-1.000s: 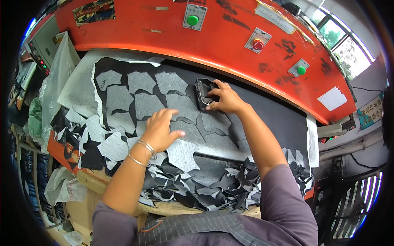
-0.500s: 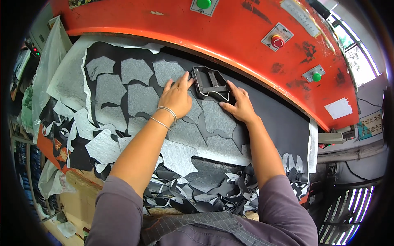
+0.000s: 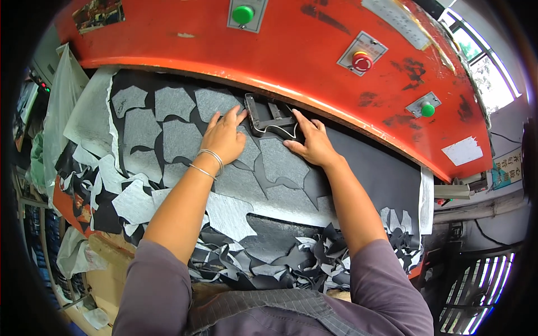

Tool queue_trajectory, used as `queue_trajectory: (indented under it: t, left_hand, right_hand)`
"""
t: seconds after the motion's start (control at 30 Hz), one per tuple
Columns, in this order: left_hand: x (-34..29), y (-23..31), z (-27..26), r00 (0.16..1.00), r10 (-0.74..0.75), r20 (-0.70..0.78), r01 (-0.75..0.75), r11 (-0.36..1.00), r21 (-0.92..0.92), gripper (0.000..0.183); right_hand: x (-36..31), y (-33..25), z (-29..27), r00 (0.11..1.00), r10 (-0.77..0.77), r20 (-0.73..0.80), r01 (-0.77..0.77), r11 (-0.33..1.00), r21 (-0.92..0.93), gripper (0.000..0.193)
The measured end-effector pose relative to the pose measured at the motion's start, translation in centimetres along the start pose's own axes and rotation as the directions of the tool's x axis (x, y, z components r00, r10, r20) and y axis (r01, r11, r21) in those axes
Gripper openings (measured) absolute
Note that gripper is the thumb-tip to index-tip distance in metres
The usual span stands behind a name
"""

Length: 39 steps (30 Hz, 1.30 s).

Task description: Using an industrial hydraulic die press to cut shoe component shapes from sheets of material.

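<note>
A black metal cutting die with a pale lower edge lies on a black sheet. Grey pieces with cut outlines fill the sheet's left and middle. My left hand has its fingers spread, the forefinger tip against the die's left side and the palm over the grey pieces. On the other side, my right hand takes the die's near right corner between thumb and forefinger. The die's far right edge is hidden by the red machine beam.
On the beam are a red stop button, a green button and another green button. Black and grey scraps pile along the near edge. Clear plastic sheeting hangs at the left.
The red beam's lower edge now overlaps the far side of the die, which showed whole before. The view has shifted a little. Both hands stay at the die's sides.
</note>
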State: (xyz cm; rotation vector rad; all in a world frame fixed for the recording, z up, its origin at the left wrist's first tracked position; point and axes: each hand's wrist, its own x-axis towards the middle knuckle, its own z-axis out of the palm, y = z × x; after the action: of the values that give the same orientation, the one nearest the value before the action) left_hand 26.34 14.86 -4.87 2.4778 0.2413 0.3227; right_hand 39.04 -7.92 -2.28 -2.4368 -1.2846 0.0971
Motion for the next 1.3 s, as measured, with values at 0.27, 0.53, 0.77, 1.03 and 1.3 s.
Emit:
queue_trajectory:
  t: [0.27, 0.53, 0.77, 1.03, 1.3]
  left_hand:
    - [-3.0, 1.6, -4.0, 0.945, -0.21, -0.25, 0.053, 0.855, -0.516, 0.035]
    - [-1.7, 11.5, -15.0, 0.479, 0.511, -0.714, -0.432, 0.845, 0.316, 0.02]
    - [-16.6, 11.6, -13.0, 0.895, 0.299, -0.331, -0.358, 0.924, -0.133, 0.028]
    - [-35.6, 11.4, -4.0, 0.953, 0.283, 0.109, -0.287, 0.958, 0.019, 0.016]
    - [-36.0, 11.4, -3.5, 0.97, 0.238, -0.046, -0.237, 0.971, 0.036, 0.019]
  right_hand:
    - [-10.9, -1.9, -4.1, 0.756, 0.345, -0.555, -0.049, 0.877, 0.478, 0.05]
    - [-11.3, 0.3, -20.8, -0.078, -0.075, -0.994, -0.518, 0.855, -0.024, 0.066]
    - [-21.6, -8.7, -11.8, 0.602, -0.12, -0.789, 0.174, 0.985, -0.017, 0.022]
    - [-31.7, -25.2, 3.2, 0.98, -0.182, 0.077, 0.181, 0.983, 0.016, 0.05]
    - [-31.0, -26.1, 3.8, 0.996, -0.089, 0.021, 0.09, 0.994, -0.061, 0.037]
